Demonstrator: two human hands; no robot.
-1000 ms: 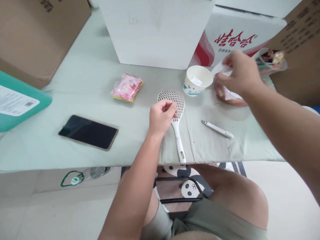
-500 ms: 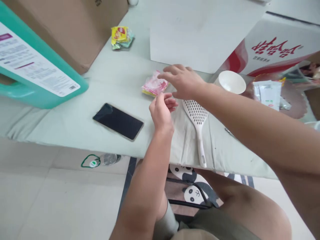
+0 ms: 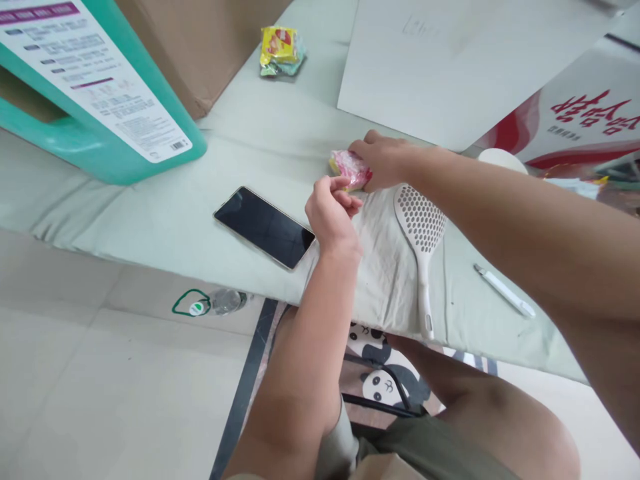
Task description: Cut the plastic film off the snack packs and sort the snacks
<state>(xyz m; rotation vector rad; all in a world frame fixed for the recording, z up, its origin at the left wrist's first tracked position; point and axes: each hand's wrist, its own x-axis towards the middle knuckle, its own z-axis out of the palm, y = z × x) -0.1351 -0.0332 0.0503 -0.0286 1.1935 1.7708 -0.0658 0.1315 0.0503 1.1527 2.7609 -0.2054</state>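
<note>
A pink and yellow packet (image 3: 352, 169) lies on the cloth-covered table. My right hand (image 3: 383, 160) has its fingers wrapped round the packet's right side. Just below it is my left hand (image 3: 334, 208), palm side turned right, its fingers loosely bent and apart with nothing in them. The left fingertips are close to the packet's lower edge; whether they touch it I cannot tell. To the left lies a black phone (image 3: 265, 227). A white perforated ladle (image 3: 421, 227) rests below my right forearm, its handle toward the table's front edge.
A green jug (image 3: 195, 143) and a cardboard box (image 3: 200, 47) stand at the left. Yellow and green packets (image 3: 281, 50) lie farther back. Behind my right hand is a white box (image 3: 415, 80). A white cutter (image 3: 505, 291) lies at the right, near a partly hidden bowl (image 3: 503, 160).
My right hand has come down and closed on the pink packet. My left hand stays just below it, fingers still loosely bent. The view has shifted, and the white cutter now shows fully.
</note>
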